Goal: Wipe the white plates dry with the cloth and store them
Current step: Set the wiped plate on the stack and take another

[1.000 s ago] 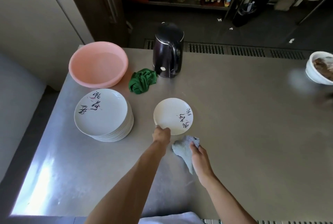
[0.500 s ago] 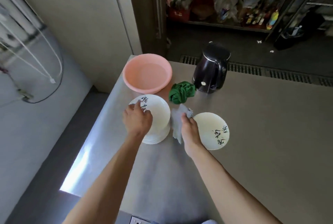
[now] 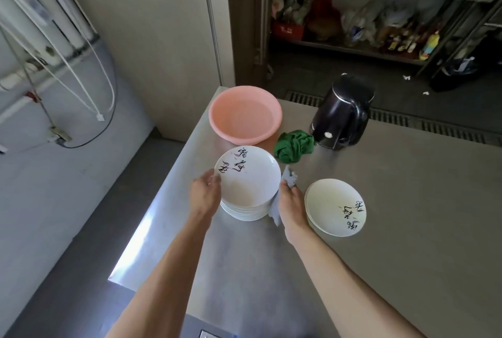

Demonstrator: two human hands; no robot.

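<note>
A stack of white plates (image 3: 248, 208) with black brush lettering stands near the table's left edge. Its top plate (image 3: 248, 177) is tilted, lifted slightly off the stack. My left hand (image 3: 205, 193) grips that plate's left rim. My right hand (image 3: 290, 200) is at its right rim and holds a pale grey cloth (image 3: 288, 178), which hangs down beside the stack. To the right, two white plates (image 3: 335, 206) lie stacked flat on the steel table (image 3: 394, 215).
A pink basin (image 3: 245, 115) sits behind the stack. A crumpled green cloth (image 3: 294, 149) and a black electric kettle (image 3: 341, 116) are behind my right hand. The table's left edge runs close by the stack. Shelves with bottles stand beyond a floor drain.
My left hand let go of the single plate on the right and moved to the stack, then took its top plate by the rim. My right hand brought the cloth over to the stack.
</note>
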